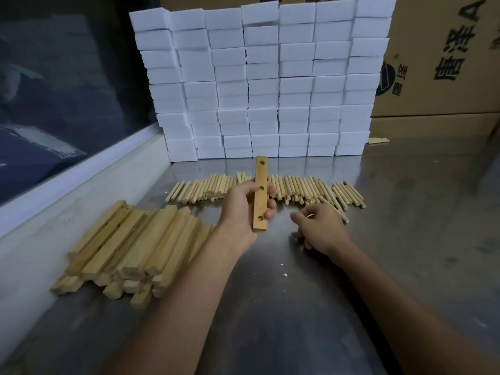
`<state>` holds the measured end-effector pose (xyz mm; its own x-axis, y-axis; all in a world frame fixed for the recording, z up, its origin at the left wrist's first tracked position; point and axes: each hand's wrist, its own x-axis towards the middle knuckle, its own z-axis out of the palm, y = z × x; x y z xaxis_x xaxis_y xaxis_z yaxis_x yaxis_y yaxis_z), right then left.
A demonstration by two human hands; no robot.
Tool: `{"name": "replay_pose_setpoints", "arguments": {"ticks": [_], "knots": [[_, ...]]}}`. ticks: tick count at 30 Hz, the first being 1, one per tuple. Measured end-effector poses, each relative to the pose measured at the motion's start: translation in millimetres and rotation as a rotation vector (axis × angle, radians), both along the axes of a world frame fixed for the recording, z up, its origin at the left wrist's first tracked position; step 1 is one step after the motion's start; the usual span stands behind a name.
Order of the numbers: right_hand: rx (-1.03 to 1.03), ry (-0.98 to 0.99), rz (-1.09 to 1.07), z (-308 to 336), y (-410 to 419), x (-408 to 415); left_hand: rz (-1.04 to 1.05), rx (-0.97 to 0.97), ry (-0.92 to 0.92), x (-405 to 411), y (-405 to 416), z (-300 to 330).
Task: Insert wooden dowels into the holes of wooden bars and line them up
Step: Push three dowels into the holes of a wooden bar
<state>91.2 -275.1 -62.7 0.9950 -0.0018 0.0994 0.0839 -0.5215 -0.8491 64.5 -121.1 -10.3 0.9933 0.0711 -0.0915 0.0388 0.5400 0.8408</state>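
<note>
Right hand (318,226) lower centre pinching dowel (343,215) | left hand (243,207) gripping bar (261,193), holes up | I'd aim square, bottom hole first.

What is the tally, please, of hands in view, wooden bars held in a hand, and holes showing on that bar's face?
Bare hands: 2 (left hand, right hand)
Flat light wooden bar in the left grip: 1
Round holes in its face: 3
Total: 6

Three-holed wooden bar (260,193) upright in left hand (243,209), dowel row (270,190) behind, stacked bars (130,253) at left
</note>
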Motion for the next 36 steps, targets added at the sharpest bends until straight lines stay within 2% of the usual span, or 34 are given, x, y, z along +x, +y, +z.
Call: {"name": "replay_pose_setpoints", "arguments": {"ticks": [5,15,19,22,27,31,36], "knots": [[0.078,-0.101,0.029,-3,-8,-7,0.122,0.177,-0.024,7,-1,-24],[0.056,-0.091,0.086,3,-8,-8,0.27,0.326,-0.041,16,3,-45],[-0.151,-0.322,-0.138,4,-16,-5,0.264,0.33,-0.055,14,3,-46],[-0.262,-0.396,-0.311,4,-30,3,0.256,0.321,-0.069,15,2,-48],[-0.468,-0.158,-0.397,-3,-40,14,0.228,0.321,-0.096,15,2,-51],[-0.478,-0.131,-0.438,-3,-40,17,0.216,0.3,-0.1,16,3,-52],[-0.489,-0.133,-0.382,-3,-41,17,0.207,0.317,-0.104,16,4,-53]]}}
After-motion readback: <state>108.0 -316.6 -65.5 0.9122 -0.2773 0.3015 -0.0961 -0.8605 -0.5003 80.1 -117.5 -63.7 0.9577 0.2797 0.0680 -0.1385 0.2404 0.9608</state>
